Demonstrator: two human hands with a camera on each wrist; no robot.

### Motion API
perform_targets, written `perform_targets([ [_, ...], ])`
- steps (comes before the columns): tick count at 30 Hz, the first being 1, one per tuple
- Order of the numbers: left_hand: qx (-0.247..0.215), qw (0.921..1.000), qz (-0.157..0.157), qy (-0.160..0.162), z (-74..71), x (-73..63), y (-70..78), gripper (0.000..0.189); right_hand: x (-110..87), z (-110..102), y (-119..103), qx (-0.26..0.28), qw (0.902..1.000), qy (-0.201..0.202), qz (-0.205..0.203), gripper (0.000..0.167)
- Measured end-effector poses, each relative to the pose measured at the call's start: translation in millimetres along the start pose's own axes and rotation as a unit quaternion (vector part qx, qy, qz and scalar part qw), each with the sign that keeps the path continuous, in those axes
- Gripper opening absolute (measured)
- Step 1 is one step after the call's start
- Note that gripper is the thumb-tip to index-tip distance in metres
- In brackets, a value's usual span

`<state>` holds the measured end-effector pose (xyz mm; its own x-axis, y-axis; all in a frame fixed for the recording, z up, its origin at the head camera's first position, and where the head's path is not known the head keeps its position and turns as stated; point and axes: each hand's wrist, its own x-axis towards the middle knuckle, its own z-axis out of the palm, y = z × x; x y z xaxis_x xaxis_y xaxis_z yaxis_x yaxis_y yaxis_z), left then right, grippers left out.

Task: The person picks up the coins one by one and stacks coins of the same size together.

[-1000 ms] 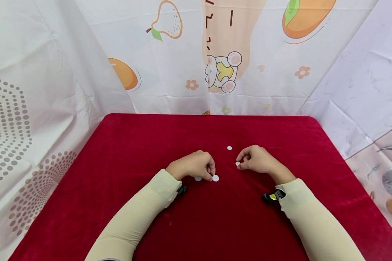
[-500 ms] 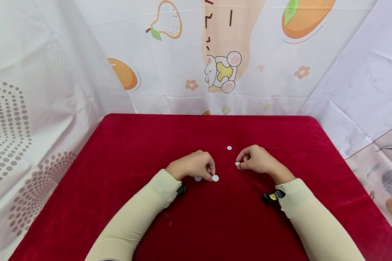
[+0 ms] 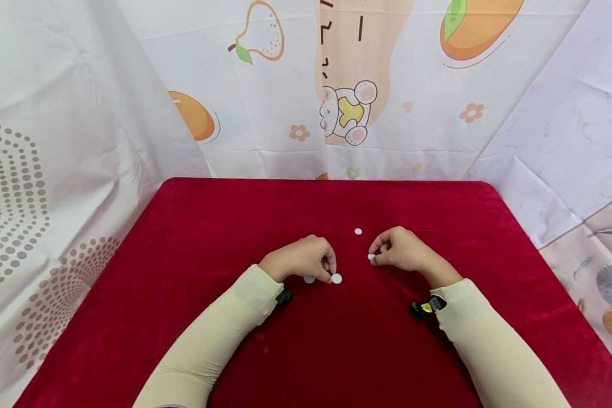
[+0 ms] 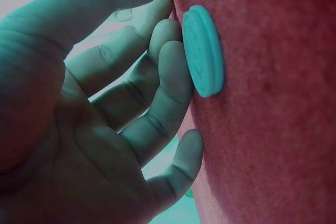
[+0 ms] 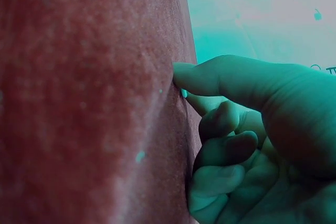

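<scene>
In the head view my left hand (image 3: 306, 259) rests low on the red cloth, thumb and index finger pinching the edge of a round white token (image 3: 336, 278). A second token (image 3: 309, 279) lies partly under that hand. The left wrist view shows a token (image 4: 203, 51) close up, with a stepped rim and faint raised marks, beside the curled fingers (image 4: 175, 72). My right hand (image 3: 404, 249) pinches a smaller white token (image 3: 370, 256) at the cloth between thumb and index finger. Only a sliver of it shows in the right wrist view, behind the thumb (image 5: 226, 77).
Another small white token (image 3: 358, 231) lies on the cloth beyond the right hand's fingertips. A red velvety cloth (image 3: 306, 351) covers the table. Patterned white curtains (image 3: 265, 102) hang behind the table and at both sides. Each wrist carries a small black camera (image 3: 428, 306).
</scene>
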<state>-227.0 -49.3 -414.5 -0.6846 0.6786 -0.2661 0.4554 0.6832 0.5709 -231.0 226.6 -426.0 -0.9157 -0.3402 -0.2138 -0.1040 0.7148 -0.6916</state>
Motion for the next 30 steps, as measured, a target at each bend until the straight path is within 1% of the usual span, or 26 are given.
perform_targets([
  [8, 0.002, 1.0000, 0.000, -0.001, -0.1, -0.4, 0.1, 0.015, -0.3, 0.0, 1.0, -0.004, 0.9999, -0.001, -0.012, 0.009],
  [21, 0.004, 1.0000, 0.005, -0.001, 0.2, 0.3, -0.2, 0.015, -1.9, -1.8, 0.8, 0.004, 0.9998, -0.015, -0.009, 0.009],
  [25, 0.004, 1.0000, 0.004, -0.001, 0.1, 0.5, -0.7, 0.015, -2.4, -2.5, 0.9, 0.008, 0.9994, -0.026, -0.021, 0.010],
  [30, 0.007, 1.0000, 0.005, 0.000, 0.4, 1.0, -0.9, 0.015, -2.9, -3.6, -0.3, 0.005, 0.9977, -0.046, -0.050, 0.010],
])
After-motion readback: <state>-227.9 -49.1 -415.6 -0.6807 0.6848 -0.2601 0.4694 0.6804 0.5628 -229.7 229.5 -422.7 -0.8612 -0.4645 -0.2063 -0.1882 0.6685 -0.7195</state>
